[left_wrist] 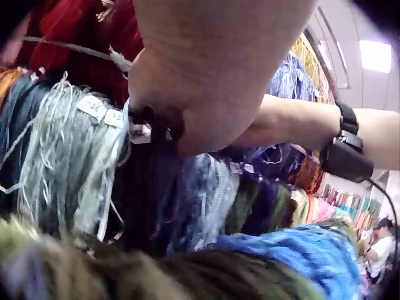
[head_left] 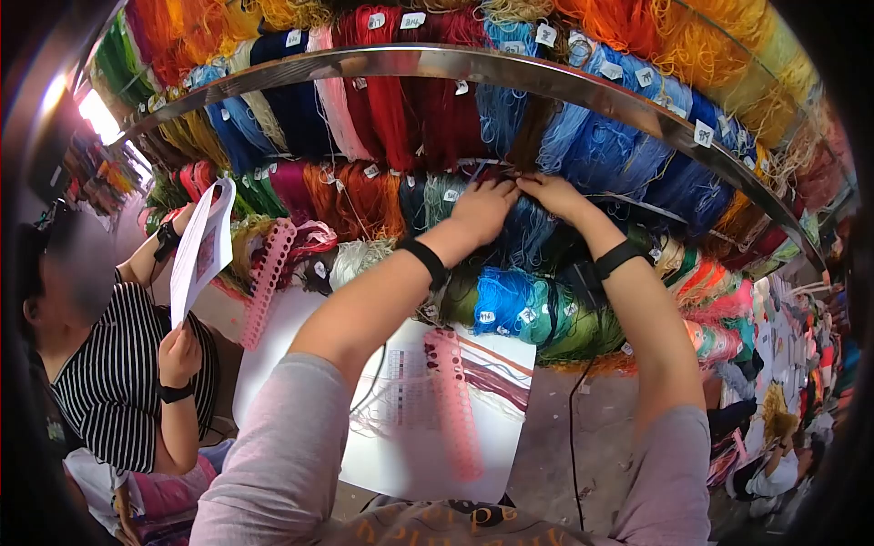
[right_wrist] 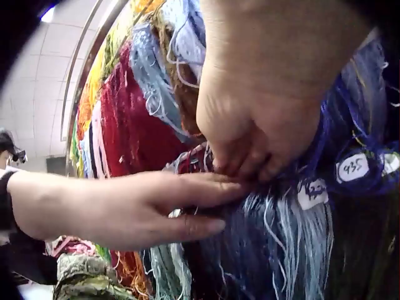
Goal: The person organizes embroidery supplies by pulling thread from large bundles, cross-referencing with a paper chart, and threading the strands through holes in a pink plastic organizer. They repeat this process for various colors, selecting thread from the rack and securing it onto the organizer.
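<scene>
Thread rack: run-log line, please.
left hand: fingers straight, at blue threads | right hand: fingers curled there, grip unclear | pink strip: on white sheet

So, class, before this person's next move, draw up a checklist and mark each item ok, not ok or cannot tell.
1. Left hand at the dark blue threads: ok, fingers extended over them.
2. Right hand at the same threads: ok, fingers curled in.
3. Exact strand pinched: cannot tell, hidden by fingers.
4. Nearby tag legible: ok, reads 935.
5. Pink holed strip on the white sheet: ok.
6. Printed chart free of stray threads: not ok, fine strands trail across.
</scene>
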{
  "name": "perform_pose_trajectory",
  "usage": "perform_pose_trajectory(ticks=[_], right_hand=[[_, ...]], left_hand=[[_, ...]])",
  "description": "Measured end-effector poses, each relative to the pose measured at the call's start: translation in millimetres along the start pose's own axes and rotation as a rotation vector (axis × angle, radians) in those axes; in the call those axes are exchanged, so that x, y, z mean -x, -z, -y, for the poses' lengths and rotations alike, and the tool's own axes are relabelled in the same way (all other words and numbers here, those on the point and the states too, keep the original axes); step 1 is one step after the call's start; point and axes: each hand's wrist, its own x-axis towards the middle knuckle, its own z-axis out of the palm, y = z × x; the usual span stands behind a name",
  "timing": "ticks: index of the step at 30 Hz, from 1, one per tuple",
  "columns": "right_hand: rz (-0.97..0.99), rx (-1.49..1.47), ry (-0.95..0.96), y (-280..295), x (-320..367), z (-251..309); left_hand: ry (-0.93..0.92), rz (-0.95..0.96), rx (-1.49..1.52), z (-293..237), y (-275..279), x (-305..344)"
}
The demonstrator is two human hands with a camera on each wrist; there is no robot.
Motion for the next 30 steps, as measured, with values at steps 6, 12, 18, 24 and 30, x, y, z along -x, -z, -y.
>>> perform_pose_trajectory(ticks=[6, 12, 18, 24, 30], right_hand=[[-0.091, -0.018, 0.179, 8.1, 26.0, -29.1], [-0.232, 0.562, 0.589, -6.8, 59.2, -17.9], [-0.213, 0.653, 0.539, 9.8, 70.7, -26.2], [-0.342, 0.592, 0.242, -15.4, 59.6, -9.0], [-0.52, 0.714, 0.075, -46.5, 45.1, -0.5]], left_hand=[[-0.002, -0.036, 0.17, 28.1, -0.2, 7.3], [-0.021, -0.09, 0.093, 17.3, 3.4, 9.5], [-0.158, -0.074, -0.011, 30.7, 7.4, 15.5], [-0.09, -0.113, 0.015, 21.3, 5.0, 21.4], [-0.043, -0.057, 0.038, 15.1, 4.4, 21.3]])
